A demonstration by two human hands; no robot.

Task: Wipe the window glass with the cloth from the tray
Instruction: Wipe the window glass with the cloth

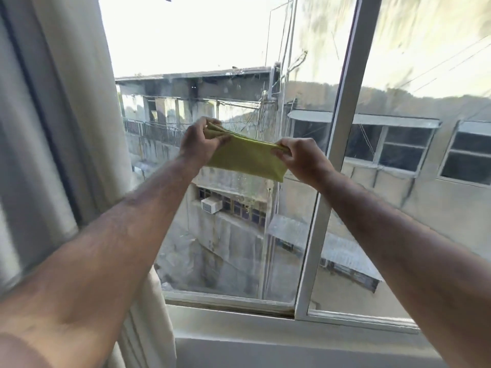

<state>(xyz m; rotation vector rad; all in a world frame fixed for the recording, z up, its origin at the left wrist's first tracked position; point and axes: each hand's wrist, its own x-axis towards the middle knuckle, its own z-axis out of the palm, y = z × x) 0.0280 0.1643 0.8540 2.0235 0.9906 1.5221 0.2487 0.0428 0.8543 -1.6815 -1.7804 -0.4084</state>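
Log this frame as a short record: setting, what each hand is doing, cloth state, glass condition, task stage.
setting: window glass with a white frame, curtain at the left, buildings outside
left hand: pinching the left top corner of the cloth
right hand: pinching the right top corner
cloth: yellow-green, folded, stretched between both hands in front of the glass
glass condition: streaked and smeared, most clearly on the right pane
task stage: cloth in hand; whether it touches the glass cannot be told
tray: not in view
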